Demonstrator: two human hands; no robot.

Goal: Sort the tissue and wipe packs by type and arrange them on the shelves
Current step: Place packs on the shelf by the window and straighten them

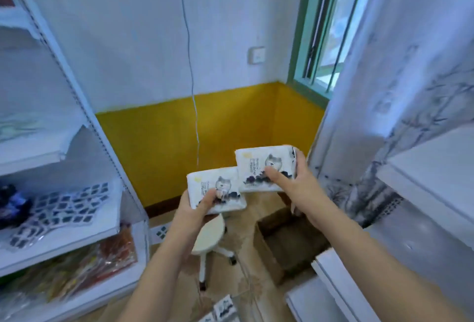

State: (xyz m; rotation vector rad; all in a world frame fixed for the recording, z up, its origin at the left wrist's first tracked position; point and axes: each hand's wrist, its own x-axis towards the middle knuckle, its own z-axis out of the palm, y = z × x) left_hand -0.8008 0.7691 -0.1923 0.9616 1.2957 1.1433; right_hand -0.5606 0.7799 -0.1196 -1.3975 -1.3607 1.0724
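I hold two white tissue packs printed with a grey cat and dark ink marks, in the air in front of me. My left hand (197,202) grips the lower pack (205,183) from beneath, thumb on its face. My right hand (295,180) grips the higher pack (256,165) at its right end, thumb across the print. The two packs touch at a corner. More packs of the same print (223,309) lie on the floor at the bottom edge. White shelves (84,238) stand on the left and white shelves (420,175) on the right.
A white stool on castors (207,234) stands on the floor below my left hand. An open brown cardboard box (289,244) sits beside it. The left shelves hold a diamond-patterned packet (64,209) and orange packets (77,278). Yellow wall and a window lie ahead.
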